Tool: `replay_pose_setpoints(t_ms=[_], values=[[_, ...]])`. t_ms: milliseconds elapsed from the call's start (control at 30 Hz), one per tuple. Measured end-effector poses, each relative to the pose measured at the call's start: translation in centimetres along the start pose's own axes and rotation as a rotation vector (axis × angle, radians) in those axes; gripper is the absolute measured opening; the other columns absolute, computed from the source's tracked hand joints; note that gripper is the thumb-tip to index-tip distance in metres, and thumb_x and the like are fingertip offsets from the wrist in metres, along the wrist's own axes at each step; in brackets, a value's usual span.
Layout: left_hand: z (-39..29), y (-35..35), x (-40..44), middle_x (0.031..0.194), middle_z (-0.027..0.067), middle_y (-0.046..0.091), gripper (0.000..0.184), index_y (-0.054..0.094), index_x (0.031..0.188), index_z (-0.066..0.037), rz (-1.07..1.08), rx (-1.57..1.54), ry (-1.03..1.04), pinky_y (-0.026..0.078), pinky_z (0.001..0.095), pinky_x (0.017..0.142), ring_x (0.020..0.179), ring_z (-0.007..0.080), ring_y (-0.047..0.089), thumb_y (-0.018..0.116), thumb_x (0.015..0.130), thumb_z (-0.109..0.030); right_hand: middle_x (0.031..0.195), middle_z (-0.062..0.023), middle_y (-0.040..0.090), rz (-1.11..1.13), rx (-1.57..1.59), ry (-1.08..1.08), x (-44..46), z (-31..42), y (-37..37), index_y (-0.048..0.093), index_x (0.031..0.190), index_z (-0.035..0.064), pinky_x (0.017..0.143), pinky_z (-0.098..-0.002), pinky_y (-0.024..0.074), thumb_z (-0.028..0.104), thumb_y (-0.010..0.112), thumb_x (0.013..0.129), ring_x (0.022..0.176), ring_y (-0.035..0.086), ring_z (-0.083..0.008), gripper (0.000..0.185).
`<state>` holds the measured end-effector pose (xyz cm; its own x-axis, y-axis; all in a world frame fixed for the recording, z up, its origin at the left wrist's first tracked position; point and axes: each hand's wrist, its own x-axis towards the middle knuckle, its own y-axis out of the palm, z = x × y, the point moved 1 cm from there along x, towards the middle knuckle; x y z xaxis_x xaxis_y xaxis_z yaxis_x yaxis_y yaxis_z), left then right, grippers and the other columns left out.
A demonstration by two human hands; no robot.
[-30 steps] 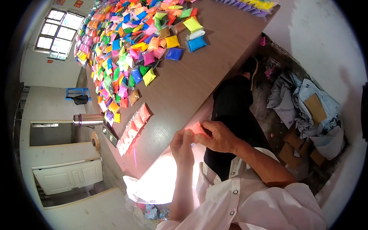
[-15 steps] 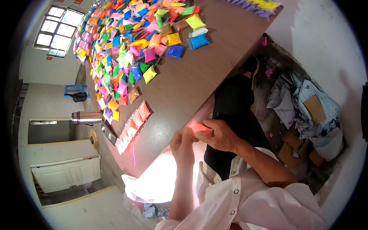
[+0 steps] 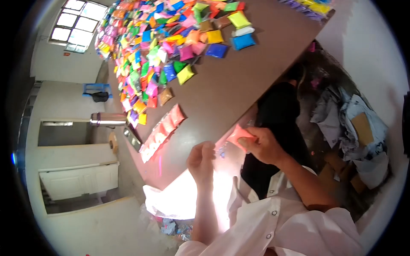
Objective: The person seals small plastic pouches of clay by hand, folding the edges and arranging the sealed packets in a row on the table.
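A coral-pink packet (image 3: 240, 135), small and pillow-shaped, is pinched in my right hand (image 3: 265, 147) above my lap. My left hand (image 3: 200, 162) is raised to the left of it, apart from the packet. Its fingers are curled with the tips together, and whatever they may hold is too small to make out. On the table beyond my left hand lies a row of similar coral-pink packets (image 3: 162, 133). White sheeting (image 3: 171, 198), brightly sunlit, hangs below my left hand.
Packets of many colours (image 3: 149, 55) are heaped across the brown table (image 3: 239, 81). A steel flask (image 3: 107, 119) and a dark phone-like object (image 3: 133, 137) stand near its left edge. Crumpled grey bags (image 3: 331, 113) and cardboard (image 3: 364, 128) lie on the floor at right.
My hands have moved apart: the right one has carried the packet slightly right, while the left one has come off it. The whole view has shifted, with the table scene moving right and up.
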<state>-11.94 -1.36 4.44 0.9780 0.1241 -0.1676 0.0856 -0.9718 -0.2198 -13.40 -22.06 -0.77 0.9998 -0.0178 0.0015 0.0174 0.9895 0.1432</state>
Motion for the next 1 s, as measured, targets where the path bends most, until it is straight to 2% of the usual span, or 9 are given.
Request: replay_pose_setpoints(t_ms=[100,200,300,400,467,533,600,833,1000], values=[[2.3,-7.2,1.6,0.095,0.0064,0.075,0.017,0.074,0.105,0.000,-0.313,0.455,0.347,0.054,0.0292,0.075,0.080,0.0128,0.066,0.073,0.101,-0.016,0.066,-0.0075,0.059,0.000,0.017,-0.009,0.2,0.4,0.3,0.061,0.078,0.0006,0.058,-0.0318,0.0452,0.024,0.073,0.096,0.063,0.055,-0.0117,0.032],[2.9,-13.9,2.4,0.098,0.0079,0.074,0.017,0.076,0.106,-0.003,-0.566,0.861,0.413,0.056,0.0319,0.074,0.082,0.0194,0.070,0.077,0.097,-0.017,0.066,-0.0065,0.060,-0.014,0.026,0.005,0.4,0.0,0.7,0.063,0.079,0.0024,0.058,-0.0317,0.0457,0.025,0.072,0.098,0.063,0.056,-0.0119,0.030],[6.2,-20.4,3.3,0.098,0.0111,0.073,0.017,0.076,0.105,-0.005,-0.562,1.206,0.605,0.056,0.0371,0.075,0.084,0.0262,0.069,0.077,0.094,-0.017,0.066,-0.0069,0.060,-0.017,-0.028,-0.008,0.8,-0.2,0.8,0.063,0.080,0.0023,0.058,-0.0324,0.0459,0.026,0.071,0.098,0.062,0.056,-0.0131,0.031],[7.7,-21.6,2.9,0.096,0.0128,0.071,0.018,0.076,0.107,-0.005,-0.506,1.120,0.365,0.056,0.0427,0.080,0.090,0.0317,0.068,0.075,0.094,-0.018,0.068,-0.0008,0.054,-0.017,-0.018,0.005,1.1,-0.1,1.0,0.060,0.077,0.0032,0.057,-0.0288,0.0395,0.028,0.071,0.100,0.066,0.048,-0.0070,0.035],[7.4,-20.1,2.4,0.096,0.0127,0.070,0.017,0.076,0.107,-0.006,-0.512,1.017,0.291,0.055,0.0441,0.082,0.092,0.0333,0.067,0.074,0.094,-0.018,0.067,-0.0089,0.062,-0.019,-0.081,0.013,1.2,-0.5,1.2,0.063,0.081,0.0006,0.057,-0.0333,0.0464,0.027,0.069,0.098,0.062,0.058,-0.0149,0.032],[6.4,-19.1,2.2,0.095,0.0126,0.070,0.017,0.076,0.106,-0.006,-0.518,0.913,0.218,0.054,0.0455,0.085,0.094,0.0349,0.066,0.073,0.095,-0.018,0.067,-0.0097,0.062,-0.025,-0.076,0.025,1.3,-0.3,1.4,0.062,0.081,0.0002,0.057,-0.0336,0.0466,0.026,0.069,0.098,0.062,0.058,-0.0152,0.032],[6.0,-18.7,2.2,0.096,0.0134,0.070,0.016,0.076,0.104,-0.006,-0.589,1.161,0.422,0.054,0.0465,0.085,0.095,0.0364,0.066,0.073,0.095,-0.019,0.067,-0.0105,0.062,-0.032,-0.072,0.038,1.4,-0.1,1.4,0.062,0.081,-0.0003,0.058,-0.0339,0.0469,0.026,0.069,0.097,0.062,0.059,-0.0155,0.032],[7.2,-19.6,2.1,0.102,0.0164,0.069,0.028,0.074,0.109,-0.005,-0.465,1.163,0.420,0.053,0.0490,0.088,0.100,0.0372,0.066,0.077,0.092,-0.027,0.068,-0.0133,0.062,-0.046,-0.092,0.046,1.7,-0.5,1.8,0.061,0.080,-0.0019,0.058,-0.0350,0.0473,0.024,0.067,0.096,0.061,0.059,-0.0175,0.032],[5.3,-13.6,0.1,0.111,0.0189,0.068,0.043,0.071,0.116,-0.001,-0.329,1.125,0.651,0.055,0.0481,0.088,0.102,0.0388,0.066,0.080,0.092,-0.036,0.067,-0.0156,0.062,-0.071,-0.120,0.083,1.7,-1.1,2.2,0.059,0.078,-0.0017,0.057,-0.0367,0.0472,0.024,0.067,0.095,0.060,0.058,-0.0196,0.032]])
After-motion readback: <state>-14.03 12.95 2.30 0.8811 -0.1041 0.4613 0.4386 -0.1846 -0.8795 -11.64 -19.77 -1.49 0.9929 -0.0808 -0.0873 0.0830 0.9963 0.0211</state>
